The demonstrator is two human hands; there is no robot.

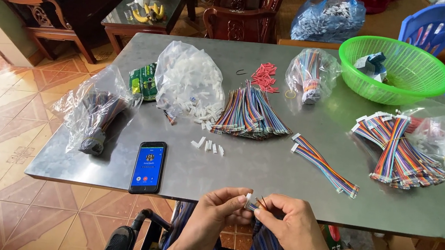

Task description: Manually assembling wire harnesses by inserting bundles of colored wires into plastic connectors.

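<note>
Crosswise, both hands (257,221) pinch white connector (248,200), wires pointing right

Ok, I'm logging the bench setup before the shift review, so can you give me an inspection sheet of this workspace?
Surface: grey metal table, bare at the near edge.
Job's things: small white connector with thin wires, held at the table edge.
Clutter: phone with lit screen, bag of white connectors, loose connectors, green basket, red pieces.
Grips: left hand and right hand both pinch the connector.
Cables: rainbow wire bundles, fanned pile, single bundle, right pile, bagged bundles.
Surroundings: tiled floor, wooden chairs, blue plastic chair.
</note>
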